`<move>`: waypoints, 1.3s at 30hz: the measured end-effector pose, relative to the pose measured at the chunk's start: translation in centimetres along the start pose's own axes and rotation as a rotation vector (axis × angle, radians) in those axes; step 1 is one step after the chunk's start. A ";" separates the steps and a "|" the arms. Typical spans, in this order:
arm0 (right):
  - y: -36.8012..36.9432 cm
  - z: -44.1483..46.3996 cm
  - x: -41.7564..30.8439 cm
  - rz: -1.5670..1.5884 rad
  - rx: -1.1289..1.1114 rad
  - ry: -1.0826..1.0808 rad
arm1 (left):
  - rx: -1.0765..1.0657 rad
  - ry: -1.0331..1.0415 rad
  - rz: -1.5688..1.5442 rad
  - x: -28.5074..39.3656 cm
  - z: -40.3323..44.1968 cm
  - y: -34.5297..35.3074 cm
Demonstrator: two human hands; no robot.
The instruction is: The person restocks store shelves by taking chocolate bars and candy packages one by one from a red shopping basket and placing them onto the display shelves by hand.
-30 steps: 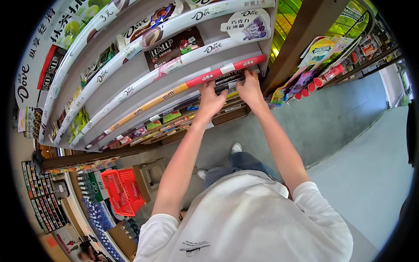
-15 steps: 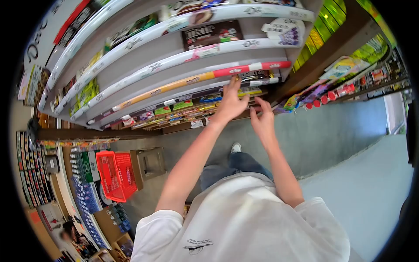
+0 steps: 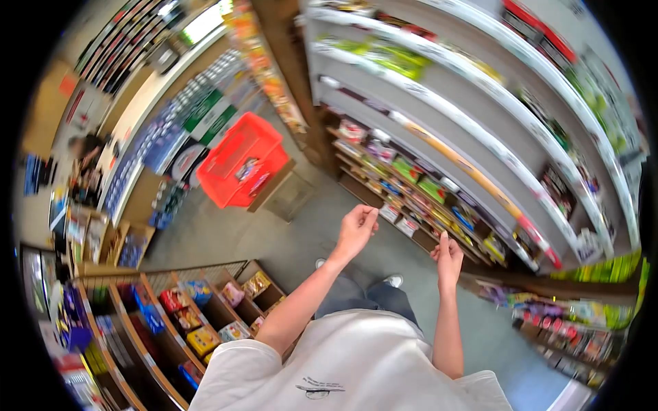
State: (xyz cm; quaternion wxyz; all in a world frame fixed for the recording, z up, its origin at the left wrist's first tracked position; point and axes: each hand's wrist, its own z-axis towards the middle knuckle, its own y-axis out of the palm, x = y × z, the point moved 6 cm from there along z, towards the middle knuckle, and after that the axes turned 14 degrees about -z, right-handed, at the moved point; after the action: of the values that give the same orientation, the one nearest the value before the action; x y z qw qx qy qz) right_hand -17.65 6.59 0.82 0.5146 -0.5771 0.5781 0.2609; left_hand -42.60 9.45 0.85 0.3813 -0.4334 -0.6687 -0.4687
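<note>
Grey floor [image 3: 199, 233] runs between the fixtures of a small shop. Nearest to the hands is a low wooden rack [image 3: 373, 193] of small packets, under a curved display unit [image 3: 473, 140] with pale shelf edges. Green packets [image 3: 419, 183] lie around the rack's middle, and yellow ones [image 3: 492, 246] near its right end. The left hand [image 3: 358, 229] hangs in front of the rack's lower left corner, fingers loosely curled toward the thumb; nothing shows in its grasp. The right hand [image 3: 447, 259] is raised by the rack's lower edge, fingers half bent, thumb upright, seemingly empty too. Both appear apart from the packets.

On the display unit, bright green bags [image 3: 397, 61] sit toward the left end of an upper shelf; a lower shelf's edge carries an orange strip [image 3: 459, 161], turning red at the right.

Beyond the rack's left side, a red basket [image 3: 233, 147] holds a few packets beside a stool [image 3: 289, 198]. Further off, bottles [image 3: 140, 157] line the counter [image 3: 133, 113], with another person [image 3: 88, 161] behind it. Wooden bins [image 3: 168, 318] fill the near left.
</note>
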 end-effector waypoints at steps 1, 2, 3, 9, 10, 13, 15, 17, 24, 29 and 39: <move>2.2 0.1 -0.9 -0.019 -0.041 -0.024 | 0.081 0.036 -0.026 1.4 -0.3 -2.7; 4.5 0.2 -1.6 -0.041 -0.094 -0.062 | 0.119 0.057 -0.046 2.5 -0.8 -5.2; 6.6 0.4 -2.4 -0.064 -0.144 -0.102 | 0.200 0.065 -0.054 3.2 -1.2 -8.0; 19.7 -1.9 -6.8 -0.144 -0.376 -0.189 | 0.435 0.083 -0.122 3.9 -3.8 -21.3; 21.5 -2.5 -7.5 -0.141 -0.402 -0.205 | 0.449 0.095 -0.142 4.1 -3.9 -23.0; 26.8 -4.0 -9.1 -0.220 -0.485 -0.218 | 0.522 0.093 -0.190 4.5 -5.3 -27.7; 30.2 -4.8 -10.4 -0.240 -0.518 -0.239 | 0.571 0.122 -0.236 5.1 -6.0 -30.9; 33.1 -5.1 -11.5 -0.337 -0.556 -0.263 | 0.637 0.146 -0.296 5.1 -6.6 -33.8; 42.4 -3.9 -14.8 -0.389 -0.704 -0.281 | 0.770 0.086 -0.333 4.2 -5.8 -39.8; 51.8 1.0 -14.7 -0.462 -0.806 -0.338 | 0.835 0.026 -0.353 4.5 -2.5 -43.3; 72.9 11.7 -10.6 -1.036 -0.839 -0.510 | 0.967 0.001 -0.246 5.0 11.5 -54.1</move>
State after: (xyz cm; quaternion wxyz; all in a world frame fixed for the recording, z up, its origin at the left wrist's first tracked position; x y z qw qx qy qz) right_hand -84.45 35.71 -14.88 0.4261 -0.8479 -0.0576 0.3101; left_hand -96.21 11.60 -13.69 0.4808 -0.1248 -0.8555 -0.1464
